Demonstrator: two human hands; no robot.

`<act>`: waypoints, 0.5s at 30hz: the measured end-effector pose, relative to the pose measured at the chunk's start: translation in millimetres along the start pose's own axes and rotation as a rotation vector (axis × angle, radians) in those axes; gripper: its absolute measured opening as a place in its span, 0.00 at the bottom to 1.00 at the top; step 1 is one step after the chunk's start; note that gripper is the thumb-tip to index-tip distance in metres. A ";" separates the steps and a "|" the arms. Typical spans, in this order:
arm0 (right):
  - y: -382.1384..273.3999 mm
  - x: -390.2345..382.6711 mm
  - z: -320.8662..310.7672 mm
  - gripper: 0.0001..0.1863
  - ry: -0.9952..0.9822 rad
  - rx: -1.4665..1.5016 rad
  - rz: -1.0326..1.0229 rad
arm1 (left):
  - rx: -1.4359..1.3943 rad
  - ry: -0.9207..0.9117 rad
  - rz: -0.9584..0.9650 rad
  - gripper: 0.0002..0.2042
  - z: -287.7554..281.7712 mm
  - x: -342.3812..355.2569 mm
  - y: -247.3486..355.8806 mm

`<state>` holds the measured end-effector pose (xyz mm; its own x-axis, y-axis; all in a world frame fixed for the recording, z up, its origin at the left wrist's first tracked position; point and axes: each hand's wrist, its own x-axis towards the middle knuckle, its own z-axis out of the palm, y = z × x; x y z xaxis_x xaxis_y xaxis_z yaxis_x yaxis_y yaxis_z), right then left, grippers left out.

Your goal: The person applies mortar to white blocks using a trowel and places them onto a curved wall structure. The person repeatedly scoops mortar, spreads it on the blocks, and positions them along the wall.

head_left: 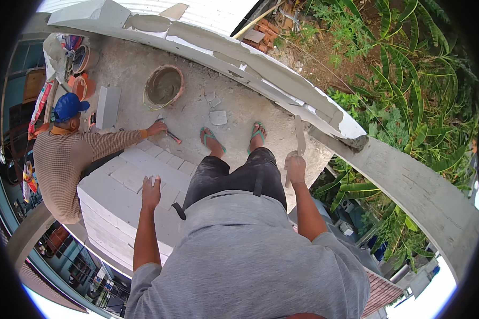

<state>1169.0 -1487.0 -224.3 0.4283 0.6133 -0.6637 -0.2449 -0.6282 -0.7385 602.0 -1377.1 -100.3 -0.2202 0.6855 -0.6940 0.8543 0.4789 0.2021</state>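
My right hand (297,169) is closed around a trowel; its long grey blade (300,137), smeared with mortar, points away from me toward the low block wall (234,66). My left hand (151,194) holds nothing, its fingers apart and slightly bent. It is over the stack of pale building blocks (109,199) at my left; whether it touches them I cannot tell. Wet grey mortar lies in patches along the wall's top. A co-worker (64,159) in a blue cap leans over the stack's far side, one hand (157,127) at a tool with a red grip (174,138).
A round bucket of mortar (165,86) stands on the concrete floor ahead, with a loose block piece (218,117) nearer my feet. A long pale block (108,107) stands near the co-worker. At right, a concrete beam (410,175) borders a drop toward plants (404,80) and roofs.
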 end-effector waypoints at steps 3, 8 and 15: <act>-42.9 26.4 27.3 0.19 -0.235 -0.518 -0.185 | -0.074 -0.005 -0.063 0.46 31.6 -4.0 -30.8; -64.4 61.9 56.6 0.26 -0.230 -1.209 -0.297 | -0.245 -0.025 -0.181 0.47 94.6 -30.1 -92.1; -75.6 123.0 80.7 0.33 -0.347 -1.529 -0.002 | -0.307 -0.058 -0.347 0.45 184.3 -51.6 -169.6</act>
<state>1170.1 -1325.5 -259.7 0.1616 0.5552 -0.8159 0.9279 -0.3669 -0.0659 555.2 -1594.8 -226.1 -0.4337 0.4285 -0.7926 0.5542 0.8205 0.1404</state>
